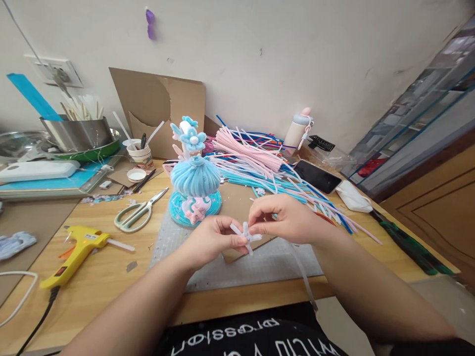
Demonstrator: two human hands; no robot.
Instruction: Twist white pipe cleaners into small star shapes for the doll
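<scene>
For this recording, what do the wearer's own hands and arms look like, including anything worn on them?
Both the left hand and right hand are without gloves, and no watch or bracelet shows. The forearms are uncovered. A black sleeve edge shows at the right arm; the left sleeve is out of view. The black top bears white lettering.

The piece (246,237) near the frame's centre is white, from where I stand. Left of it, the ribbed shell (196,178) is light blue and the star (195,213) below it pink. Upper centre, the stems (248,151) run mostly pink, white and blue. The glue gun (74,253) at lower left is yellow; the shirt (241,341), bottom centre, black with white lettering.
</scene>
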